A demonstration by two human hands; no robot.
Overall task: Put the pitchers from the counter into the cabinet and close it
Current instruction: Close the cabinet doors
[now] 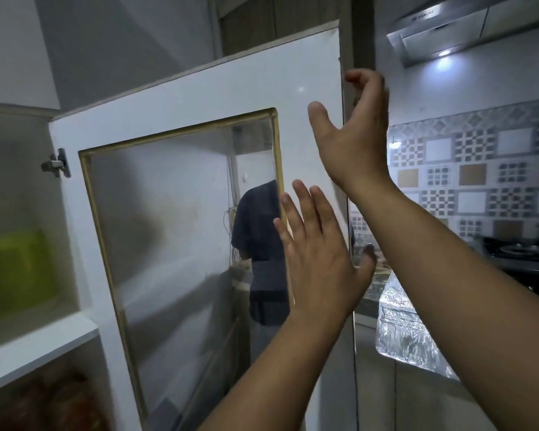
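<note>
Your fingers of the left hand [316, 259] are stretched and spread wide, holding nothing; the flat palm lies against the white frame of the cabinet door [199, 98], near its free edge, with the thumb pointing out past that edge. Your right hand [353, 129] is higher up, and its fingers are curled loosely around the free edge of the door near the top corner, thumb on the near face, the other fingertips behind the edge. I cannot tell if they press the door or only come close to it. Both forearms rise from the lower right.

The door stands open, hinged on its left side by a metal hinge [56, 163]. In the middle it has a glass panel [168, 228] with a yellowish trim, and the glass reflects a person in a dark shirt.

To the left of the door you see the open cabinet [28, 334] with a white shelf. On the upper level there is something yellow-green [19, 272], blurred, perhaps a pitcher, but the shape is not clear. Under the shelf something brownish is also blurred.

To the right there is a patterned tile wall [479, 181], a range hood [442, 35] with a lit lamp, a dark stove [523, 253], and a counter corner covered with foil [408, 325]
</note>
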